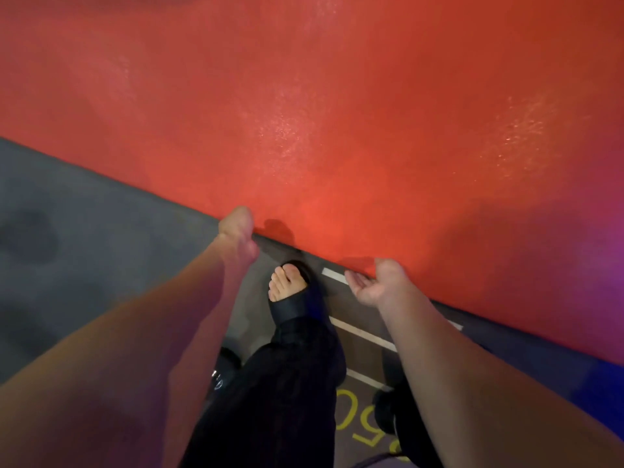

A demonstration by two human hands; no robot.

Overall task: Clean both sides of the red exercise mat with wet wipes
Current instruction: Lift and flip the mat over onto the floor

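Observation:
The red exercise mat (337, 113) fills the upper part of the view, and its near edge runs diagonally from the left down to the right. Shiny wet patches show on its surface. My left hand (238, 236) grips the near edge with its fingers curled under it. My right hand (374, 282) holds the same edge further right, palm up, with the fingers tucked beneath the mat. The edge appears lifted a little off the floor. No wet wipe is visible.
Grey floor (84, 231) lies left of the mat. My foot in a black sandal (290, 288) stands right at the mat's edge between my hands. White lines (364, 336) and yellow numbers (354, 420) mark the floor below.

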